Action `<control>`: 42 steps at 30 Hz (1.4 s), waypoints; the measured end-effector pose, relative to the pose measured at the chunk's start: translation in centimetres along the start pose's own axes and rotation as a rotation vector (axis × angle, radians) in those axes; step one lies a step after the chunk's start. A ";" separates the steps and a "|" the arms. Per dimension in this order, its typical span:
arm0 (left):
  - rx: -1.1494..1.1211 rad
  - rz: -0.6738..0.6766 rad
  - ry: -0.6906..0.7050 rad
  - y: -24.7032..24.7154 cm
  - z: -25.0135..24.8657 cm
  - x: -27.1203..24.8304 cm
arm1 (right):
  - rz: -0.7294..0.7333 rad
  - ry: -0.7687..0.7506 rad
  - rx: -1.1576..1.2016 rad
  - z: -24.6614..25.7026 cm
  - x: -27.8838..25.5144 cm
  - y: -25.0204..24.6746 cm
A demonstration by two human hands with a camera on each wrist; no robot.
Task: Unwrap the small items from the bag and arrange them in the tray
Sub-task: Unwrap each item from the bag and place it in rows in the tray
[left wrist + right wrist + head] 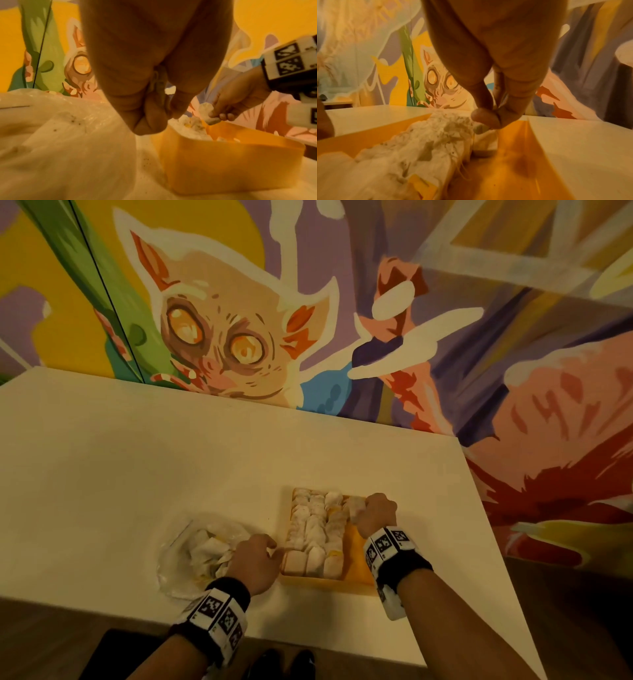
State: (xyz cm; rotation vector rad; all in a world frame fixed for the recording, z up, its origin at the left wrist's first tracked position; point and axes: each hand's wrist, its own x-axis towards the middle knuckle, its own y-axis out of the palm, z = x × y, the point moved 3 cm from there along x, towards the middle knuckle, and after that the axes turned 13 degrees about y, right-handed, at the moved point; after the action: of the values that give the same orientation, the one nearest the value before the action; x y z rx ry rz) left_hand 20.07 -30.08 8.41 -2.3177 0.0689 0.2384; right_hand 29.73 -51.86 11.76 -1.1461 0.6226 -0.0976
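Note:
A yellow tray (358, 578) sits on the white table, most of it filled with rows of white unwrapped items (313, 534). My right hand (364, 506) is over the tray's far right part and pinches one white item (354, 506) between thumb and fingers; in the right wrist view that item (480, 128) shows just under the fingertips, above the bare yellow floor (513, 162). A clear plastic bag (198, 553) holding crumpled white pieces lies left of the tray. My left hand (272, 547) rests between bag and tray, fingers loosely curled, with nothing seen in it.
The table's front edge (308, 642) runs just below my wrists and its right edge (486, 508) lies close to the tray. A painted mural wall (239, 337) stands right behind the table. Bare tabletop (120, 474) stretches to the left and far side.

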 end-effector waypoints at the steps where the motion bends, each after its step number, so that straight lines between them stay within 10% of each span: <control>1: 0.038 0.013 0.004 0.3 0.1 0.0 | -0.009 0.010 -0.041 0.2 0.1 0.2; 13: 0.198 0.065 0.061 1.1 -0.3 0.9 | 0.049 -0.072 -0.480 0.9 -0.6 2.5; 32: 0.165 0.039 0.079 1.2 0.2 1.3 | 0.028 0.164 -0.067 1.3 1.3 2.4; 42: 0.161 0.053 0.086 1.4 1.0 1.8 | 0.176 -0.010 -0.062 2.2 1.7 3.2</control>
State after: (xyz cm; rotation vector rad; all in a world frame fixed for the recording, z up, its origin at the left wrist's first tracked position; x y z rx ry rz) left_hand 21.54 -30.23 6.38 -2.1672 0.1867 0.1541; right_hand 31.54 -49.34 8.86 -1.1460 0.7192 0.0783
